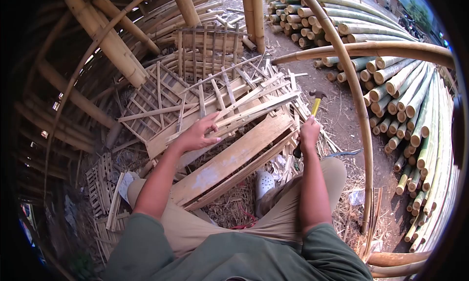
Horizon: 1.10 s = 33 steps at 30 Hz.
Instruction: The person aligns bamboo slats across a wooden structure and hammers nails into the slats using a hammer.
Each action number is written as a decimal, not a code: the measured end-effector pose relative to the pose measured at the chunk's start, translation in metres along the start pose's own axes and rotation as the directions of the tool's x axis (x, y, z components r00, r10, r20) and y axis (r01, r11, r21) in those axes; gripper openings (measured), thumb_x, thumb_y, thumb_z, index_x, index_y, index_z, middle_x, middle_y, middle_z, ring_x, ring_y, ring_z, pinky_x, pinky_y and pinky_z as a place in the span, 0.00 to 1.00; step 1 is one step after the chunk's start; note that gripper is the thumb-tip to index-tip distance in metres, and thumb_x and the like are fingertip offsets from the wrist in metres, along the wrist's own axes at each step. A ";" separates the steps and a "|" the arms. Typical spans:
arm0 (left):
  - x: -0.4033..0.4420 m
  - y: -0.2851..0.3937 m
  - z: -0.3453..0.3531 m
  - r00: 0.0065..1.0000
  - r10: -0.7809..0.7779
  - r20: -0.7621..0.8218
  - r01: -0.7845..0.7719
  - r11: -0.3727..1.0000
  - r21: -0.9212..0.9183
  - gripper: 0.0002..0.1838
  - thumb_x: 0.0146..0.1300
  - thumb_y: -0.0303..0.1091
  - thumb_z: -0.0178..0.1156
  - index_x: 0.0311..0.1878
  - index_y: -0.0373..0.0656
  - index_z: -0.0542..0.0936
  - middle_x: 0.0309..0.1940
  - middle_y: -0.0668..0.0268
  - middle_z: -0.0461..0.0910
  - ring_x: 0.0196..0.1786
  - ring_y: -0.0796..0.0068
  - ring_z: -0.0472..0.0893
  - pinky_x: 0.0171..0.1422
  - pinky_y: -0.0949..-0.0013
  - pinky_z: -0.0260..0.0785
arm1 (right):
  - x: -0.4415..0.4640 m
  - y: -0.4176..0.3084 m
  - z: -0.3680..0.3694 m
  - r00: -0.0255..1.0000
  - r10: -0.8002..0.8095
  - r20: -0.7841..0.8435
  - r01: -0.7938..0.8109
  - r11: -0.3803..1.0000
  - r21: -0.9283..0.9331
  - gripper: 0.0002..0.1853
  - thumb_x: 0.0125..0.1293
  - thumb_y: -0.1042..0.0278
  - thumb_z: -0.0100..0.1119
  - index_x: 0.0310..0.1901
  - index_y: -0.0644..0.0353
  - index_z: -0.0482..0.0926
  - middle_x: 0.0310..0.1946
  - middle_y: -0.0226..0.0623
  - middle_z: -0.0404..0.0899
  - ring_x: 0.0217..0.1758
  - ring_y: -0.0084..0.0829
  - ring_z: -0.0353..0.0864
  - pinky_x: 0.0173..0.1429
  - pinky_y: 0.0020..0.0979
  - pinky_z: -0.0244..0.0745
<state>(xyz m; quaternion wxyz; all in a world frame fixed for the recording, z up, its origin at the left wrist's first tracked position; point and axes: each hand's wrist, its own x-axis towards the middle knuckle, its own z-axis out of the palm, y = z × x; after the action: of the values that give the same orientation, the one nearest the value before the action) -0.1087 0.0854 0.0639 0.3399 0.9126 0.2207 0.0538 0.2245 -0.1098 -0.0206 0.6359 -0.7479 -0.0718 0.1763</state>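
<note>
My right hand [309, 133] is closed around a hammer [316, 106] with a yellow shaft; its dark head points up and away from me, and the black grip end shows below the fist. My left hand [199, 134] has its fingers apart at the near end of some long pale bamboo slats [244, 114]. Whether its fingertips touch them I cannot tell. Between my knees a wide wooden plank [229, 159] lies slanted, with a whitish patch on its face. A dark gap separates it from a board along its near side.
Slatted bamboo frames [156, 98] are piled beyond the slats. Stacks of cut bamboo poles [410, 98] fill the right side. A curved bamboo pole [349, 68] rises close to my right arm. Shavings and scraps [239, 198] litter the ground around my shoe [265, 184].
</note>
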 end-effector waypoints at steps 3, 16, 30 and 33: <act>-0.005 0.008 0.030 0.999 -0.054 -0.008 0.054 0.992 0.115 0.19 0.59 0.43 0.73 0.43 0.43 0.75 0.80 0.56 0.56 0.81 0.53 0.54 0.83 0.40 0.40 | -0.004 -0.007 -0.001 0.999 -0.018 -0.046 0.018 1.000 -0.007 0.26 0.81 0.52 0.39 0.26 0.61 0.69 0.14 0.30 0.67 0.14 0.26 0.64 0.22 0.35 0.62; 0.005 -0.017 0.079 0.848 -0.006 -0.530 0.080 0.990 0.116 0.21 0.62 0.28 0.65 0.59 0.40 0.77 0.65 0.52 0.73 0.71 0.50 0.70 0.76 0.54 0.61 | -0.010 -0.004 0.003 0.997 -0.045 -0.056 0.040 0.995 -0.088 0.25 0.79 0.53 0.44 0.28 0.64 0.71 0.15 0.33 0.70 0.16 0.27 0.67 0.25 0.37 0.63; 0.007 -0.023 0.071 0.901 0.093 -0.424 -0.045 0.992 0.122 0.17 0.55 0.30 0.70 0.47 0.40 0.79 0.60 0.57 0.76 0.69 0.54 0.72 0.75 0.57 0.63 | -0.008 0.016 0.007 0.997 -0.028 -0.078 0.017 0.989 -0.146 0.23 0.75 0.52 0.51 0.29 0.64 0.73 0.16 0.35 0.73 0.14 0.30 0.72 0.19 0.36 0.66; 0.010 -0.026 0.066 0.931 0.080 -0.357 -0.056 0.995 0.077 0.18 0.54 0.32 0.72 0.47 0.40 0.80 0.59 0.57 0.76 0.68 0.55 0.73 0.74 0.58 0.64 | -0.013 0.013 0.002 0.995 0.007 -0.098 -0.021 0.989 -0.148 0.22 0.74 0.52 0.52 0.30 0.65 0.73 0.16 0.35 0.73 0.15 0.30 0.73 0.20 0.36 0.68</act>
<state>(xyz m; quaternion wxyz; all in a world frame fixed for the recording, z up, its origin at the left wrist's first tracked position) -0.0931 0.0677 -0.0037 0.2618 0.9051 0.2489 0.2243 0.2100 -0.1148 -0.0311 0.5800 -0.8013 -0.0486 0.1384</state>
